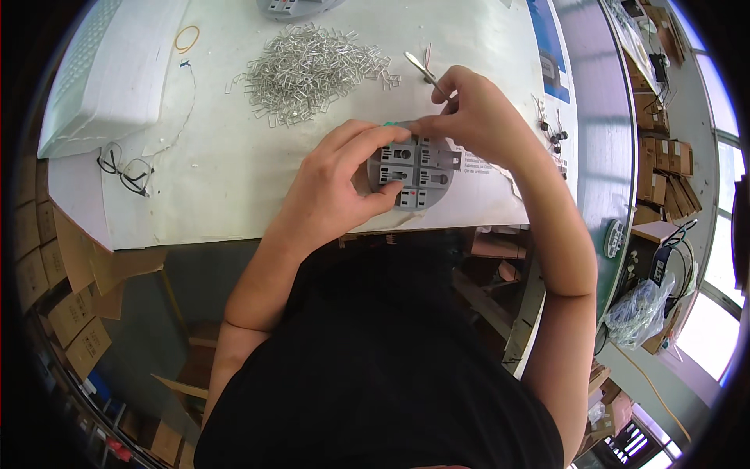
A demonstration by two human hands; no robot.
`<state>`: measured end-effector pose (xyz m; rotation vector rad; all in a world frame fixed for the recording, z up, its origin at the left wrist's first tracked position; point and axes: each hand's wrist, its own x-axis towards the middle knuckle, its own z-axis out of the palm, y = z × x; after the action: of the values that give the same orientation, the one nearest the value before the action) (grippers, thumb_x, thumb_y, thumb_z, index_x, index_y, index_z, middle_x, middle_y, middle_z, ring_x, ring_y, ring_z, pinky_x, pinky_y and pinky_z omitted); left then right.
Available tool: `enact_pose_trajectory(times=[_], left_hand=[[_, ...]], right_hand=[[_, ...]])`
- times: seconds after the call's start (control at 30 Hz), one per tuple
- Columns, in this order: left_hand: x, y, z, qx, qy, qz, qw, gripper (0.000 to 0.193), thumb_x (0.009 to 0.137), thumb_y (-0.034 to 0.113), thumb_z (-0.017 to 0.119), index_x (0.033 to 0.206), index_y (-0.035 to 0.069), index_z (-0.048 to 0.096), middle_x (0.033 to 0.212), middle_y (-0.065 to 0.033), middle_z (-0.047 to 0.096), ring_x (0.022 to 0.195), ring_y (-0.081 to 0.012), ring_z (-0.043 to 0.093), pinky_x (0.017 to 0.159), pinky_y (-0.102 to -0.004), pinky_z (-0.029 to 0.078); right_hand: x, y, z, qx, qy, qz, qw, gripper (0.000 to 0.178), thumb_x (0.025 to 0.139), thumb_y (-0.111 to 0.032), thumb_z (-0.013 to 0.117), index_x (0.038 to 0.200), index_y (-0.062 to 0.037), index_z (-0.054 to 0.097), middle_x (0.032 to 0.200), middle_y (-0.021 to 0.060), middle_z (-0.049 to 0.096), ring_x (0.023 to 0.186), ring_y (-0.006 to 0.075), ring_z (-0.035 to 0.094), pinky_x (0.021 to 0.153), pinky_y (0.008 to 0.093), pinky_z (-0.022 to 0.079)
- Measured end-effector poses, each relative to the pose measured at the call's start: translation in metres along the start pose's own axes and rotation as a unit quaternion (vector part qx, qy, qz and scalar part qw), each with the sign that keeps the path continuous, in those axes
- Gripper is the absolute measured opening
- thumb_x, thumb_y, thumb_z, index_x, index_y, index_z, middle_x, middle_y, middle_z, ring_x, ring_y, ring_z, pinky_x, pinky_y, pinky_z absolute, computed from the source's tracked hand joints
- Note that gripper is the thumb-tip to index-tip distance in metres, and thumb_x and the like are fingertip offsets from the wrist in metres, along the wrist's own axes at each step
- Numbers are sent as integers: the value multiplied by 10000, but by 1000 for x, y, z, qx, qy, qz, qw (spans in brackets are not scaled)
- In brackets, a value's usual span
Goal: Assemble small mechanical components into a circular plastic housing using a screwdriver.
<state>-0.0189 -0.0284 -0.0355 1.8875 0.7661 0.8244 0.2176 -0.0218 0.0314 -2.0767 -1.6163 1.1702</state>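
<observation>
A round grey plastic socket housing (pixel 412 176) with several rectangular bays lies near the table's front edge. My left hand (pixel 332 172) grips it from the left, fingers over the far rim and thumb on the near part. At its far right edge, my right hand (pixel 480 113) touches the housing with its fingertips. Held in that same hand is a slim silver tool that looks like tweezers (pixel 423 70), slanting away to the upper left. Beyond the housing, a heap of small bent metal clips (pixel 301 74) spreads over the white table.
A white foam box (pixel 109 86) stands at the left, with a yellow rubber band (pixel 187 39) and black wire loops (pixel 125 168) near it. Another grey round part (pixel 297 6) sits at the far edge. Small dark components (pixel 556 137) lie at the right.
</observation>
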Motion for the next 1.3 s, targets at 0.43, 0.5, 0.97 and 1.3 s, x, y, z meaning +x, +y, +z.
enact_pose_trajectory(times=[0.43,0.5,0.97,1.3], left_hand=[[4,-4,5,69,7,38,997,509,825,99,898,1301,85,721,1189,-101,687,979,-256,688,786,-352,583],[4,-3,4,74,-5,29,997,504,828,101,897,1300,85,722,1189,-101,687,973,-257,690,788,-355,581],[28,35,10,95,12,-37,995,321,914,24,812,1223,24,728,999,-111,760,905,-233,744,804,-336,586],[52,38,20,242,-103,12,965,283,900,65,817,1161,19,716,983,-136,751,935,-265,755,802,-366,583]], right_hand=[[-58,61,69,-84,257,-264,926,408,838,24,781,1209,-143,803,1243,60,711,756,206,768,618,367,587],[-57,61,69,-87,259,-261,926,427,822,23,789,1214,-145,799,1275,55,701,770,216,776,623,380,599],[-62,79,27,-10,385,-175,906,281,924,-129,808,1202,-118,778,1099,80,743,768,243,730,626,351,566],[-43,81,28,-63,311,-89,944,238,915,-183,825,1139,-111,794,1052,68,751,788,268,729,692,381,578]])
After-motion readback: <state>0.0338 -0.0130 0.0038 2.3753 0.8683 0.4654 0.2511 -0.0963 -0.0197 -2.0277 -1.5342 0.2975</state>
